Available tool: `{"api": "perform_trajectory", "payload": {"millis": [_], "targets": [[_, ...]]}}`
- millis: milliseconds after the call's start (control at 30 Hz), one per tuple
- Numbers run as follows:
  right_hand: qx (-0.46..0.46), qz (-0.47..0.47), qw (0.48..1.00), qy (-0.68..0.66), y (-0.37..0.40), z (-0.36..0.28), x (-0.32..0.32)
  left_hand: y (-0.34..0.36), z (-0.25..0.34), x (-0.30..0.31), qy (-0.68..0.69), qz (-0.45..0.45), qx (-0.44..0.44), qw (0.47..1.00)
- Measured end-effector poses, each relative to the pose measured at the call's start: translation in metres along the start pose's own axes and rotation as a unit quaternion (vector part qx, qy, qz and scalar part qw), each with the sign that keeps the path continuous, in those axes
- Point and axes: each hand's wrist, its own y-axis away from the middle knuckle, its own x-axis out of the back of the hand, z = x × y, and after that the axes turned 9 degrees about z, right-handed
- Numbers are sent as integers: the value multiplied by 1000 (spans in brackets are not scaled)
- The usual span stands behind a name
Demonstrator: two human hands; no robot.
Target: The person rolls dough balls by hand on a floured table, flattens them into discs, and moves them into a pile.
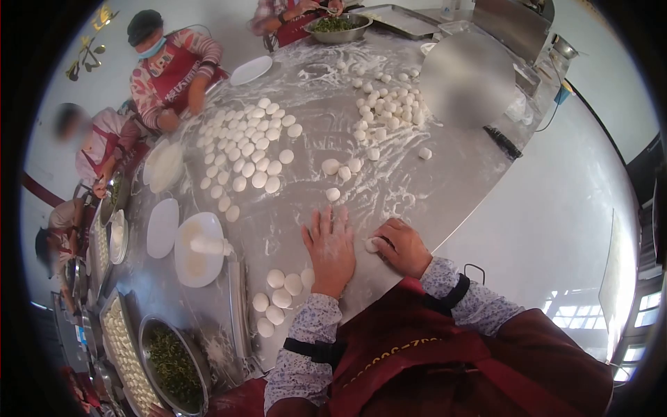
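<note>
My left hand (329, 248) lies flat, palm down and fingers spread, on the floured steel table (445, 181). Whether dough is under the palm is hidden. My right hand (403, 245) curls around a small white dough piece (373, 244) at its fingertips. Flattened dough rounds (279, 295) lie in a small group just left of my left wrist. Three loose dough balls (340, 167) sit a little beyond my fingers.
Several rows of dough rounds (243, 149) and a heap of small dough balls (385, 108) cover the far table. White plates (198, 250) and a bowl of chopped greens (170, 365) stand at the left. Other people in aprons work along the far left and top edges.
</note>
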Motion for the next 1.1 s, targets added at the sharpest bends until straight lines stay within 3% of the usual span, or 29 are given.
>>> {"api": "perform_trajectory", "payload": {"millis": [200,267,333,400,500,700,767,800,867,933,967,1033,1100], "targets": [[-43,55,997,12,-3,-4,-4,-27,18,9,46,36,5,998],[-166,114,976,-76,-2,-10,1,-37,38,17,73,48,3,996],[-172,154,971,-65,-2,-10,12,-44,59,18,46,77,-67,994],[-153,222,962,-49,0,5,19,-31,62,-15,52,46,-84,994],[-144,231,962,-20,-4,18,27,-23,60,-37,50,32,-133,989],[-132,115,984,-42,-51,22,53,-33,35,-19,59,18,-120,991],[-110,72,991,-22,-65,24,52,-39,13,-13,35,134,-49,989],[-75,55,995,-23,-74,23,44,-43,2,-12,34,135,-47,989],[-35,38,998,-26,-94,24,20,-51,-16,-13,75,36,14,996],[103,55,990,82,-112,28,-9,-51,-18,-7,126,26,26,991],[102,53,990,80,-115,29,-15,-47,-19,-4,178,11,40,983],[107,-11,968,225,-121,26,-24,-37,-20,6,205,8,56,977],[94,-40,968,227,-123,20,-18,-27,-27,12,231,11,75,970]]}}
